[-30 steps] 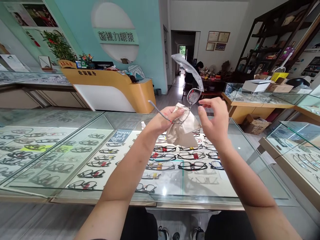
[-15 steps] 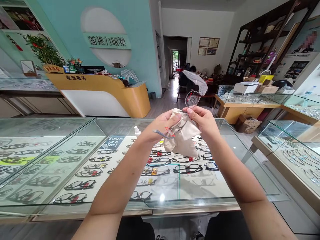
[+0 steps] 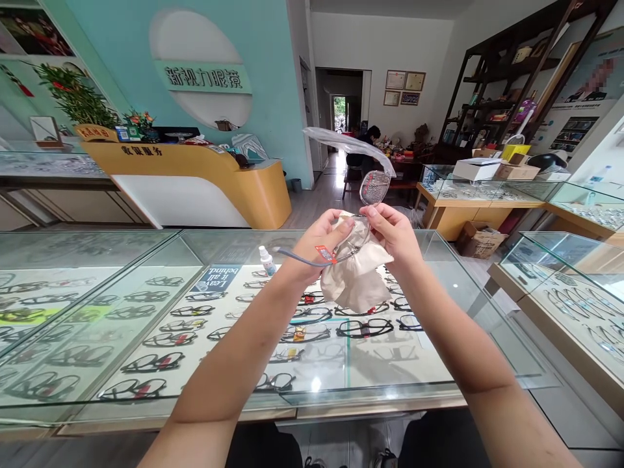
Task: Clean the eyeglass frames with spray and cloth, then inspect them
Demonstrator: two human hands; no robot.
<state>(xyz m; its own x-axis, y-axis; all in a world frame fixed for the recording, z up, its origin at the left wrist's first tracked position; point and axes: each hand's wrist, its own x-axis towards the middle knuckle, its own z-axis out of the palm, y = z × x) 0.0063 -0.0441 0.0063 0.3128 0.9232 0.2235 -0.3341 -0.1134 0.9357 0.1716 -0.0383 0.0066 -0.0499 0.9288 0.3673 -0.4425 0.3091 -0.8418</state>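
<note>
Both my hands hold one pair of eyeglasses (image 3: 374, 188) above the glass counter, turned on its side. A beige cloth (image 3: 355, 283) wraps the lower lens and hangs beneath it. My left hand (image 3: 322, 239) is closed, its thumb pressing the cloth against the frame. My right hand (image 3: 397, 233) pinches the cloth and frame near the bridge. The upper lens stands bare above my fingers. One temple, grey-tipped with a red tag (image 3: 325, 253), points left below my left thumb. From the upper lens a clear plastic sleeve (image 3: 351, 143) extends leftward, apparently covering the other temple.
Rows of eyeglasses lie inside the glass display case (image 3: 312, 393) under my arms. A white spray bottle (image 3: 266, 260) stands on it beyond my left forearm. More showcases (image 3: 575, 260) are at the right. A person (image 3: 371, 138) sits at the back; an orange-and-white desk (image 3: 195, 182) is at left.
The glasses have tilted slightly. The plastic sleeve has swung left and flatter, and the tagged temple reaches further left. The cloth has shifted in my fingers.
</note>
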